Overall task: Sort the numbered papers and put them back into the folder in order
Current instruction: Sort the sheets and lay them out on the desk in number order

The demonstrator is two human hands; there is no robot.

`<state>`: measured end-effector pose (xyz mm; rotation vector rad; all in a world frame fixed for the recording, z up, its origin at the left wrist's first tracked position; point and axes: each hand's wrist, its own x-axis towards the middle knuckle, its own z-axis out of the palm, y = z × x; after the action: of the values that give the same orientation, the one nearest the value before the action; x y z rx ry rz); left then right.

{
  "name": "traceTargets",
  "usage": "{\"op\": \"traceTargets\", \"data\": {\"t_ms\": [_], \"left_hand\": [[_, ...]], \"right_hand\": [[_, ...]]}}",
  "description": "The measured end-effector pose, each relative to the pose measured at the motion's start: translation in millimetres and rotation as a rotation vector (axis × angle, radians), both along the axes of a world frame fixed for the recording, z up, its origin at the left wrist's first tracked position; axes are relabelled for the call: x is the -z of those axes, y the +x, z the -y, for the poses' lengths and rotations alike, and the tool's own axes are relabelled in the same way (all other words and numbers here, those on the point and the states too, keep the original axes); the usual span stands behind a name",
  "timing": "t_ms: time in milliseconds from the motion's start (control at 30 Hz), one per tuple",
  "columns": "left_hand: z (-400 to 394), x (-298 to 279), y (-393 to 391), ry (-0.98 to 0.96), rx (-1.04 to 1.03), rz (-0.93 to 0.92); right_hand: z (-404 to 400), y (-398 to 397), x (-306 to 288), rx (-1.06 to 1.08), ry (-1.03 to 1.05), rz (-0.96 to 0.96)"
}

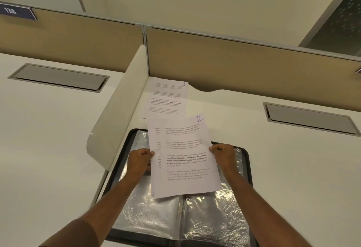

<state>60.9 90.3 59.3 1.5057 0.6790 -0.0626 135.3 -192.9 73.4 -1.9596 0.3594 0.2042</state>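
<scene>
A black folder (247, 160) with shiny clear plastic sleeves lies open on the white desk in front of me. Above it I hold a small stack of printed papers (185, 160); the top sheet bears a handwritten blue 2 at its upper right corner. My left hand (139, 160) grips the stack's left edge, and my right hand (222, 153) pinches the right edge of the top sheet. The sheet marked 1 (166, 98) lies flat on the desk beyond the folder, close to the partition.
A tan partition wall (254, 66) runs along the desk's far edge. A rounded cream divider (117, 113) stands to the left of the folder. Grey cable hatches (58, 77) (310, 118) sit in the desktops left and right.
</scene>
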Motion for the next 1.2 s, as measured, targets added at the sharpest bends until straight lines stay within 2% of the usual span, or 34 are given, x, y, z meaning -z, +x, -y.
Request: {"op": "traceTargets", "data": {"t_ms": [133,267,500,700,967,1200], "left_hand": [[0.1,3.5,1.9,0.125,-0.007,-0.028],[-1.4,1.3,4.2,0.190,-0.009,0.010],[-7.2,-17.7,14.7,0.131,-0.037,0.120],[-11.5,-32.9,28.3,0.044,-0.048,0.151],[-7.5,-60.4,43.0,-0.110,-0.093,0.181],[-14.7,-75.4,63.2,-0.175,-0.116,0.193]], "right_hand": [[5.6,-1.5,8.0,0.049,0.004,-0.005],[9.5,3.9,6.0,0.130,0.102,-0.031],[29.6,41.8,-18.0,0.314,0.324,-0.066],[56.0,85.3,-41.6,0.378,0.411,-0.039],[72.4,133.7,-46.7,0.423,0.400,-0.039],[76.3,178.2,-32.1,0.423,0.233,-0.042]]}}
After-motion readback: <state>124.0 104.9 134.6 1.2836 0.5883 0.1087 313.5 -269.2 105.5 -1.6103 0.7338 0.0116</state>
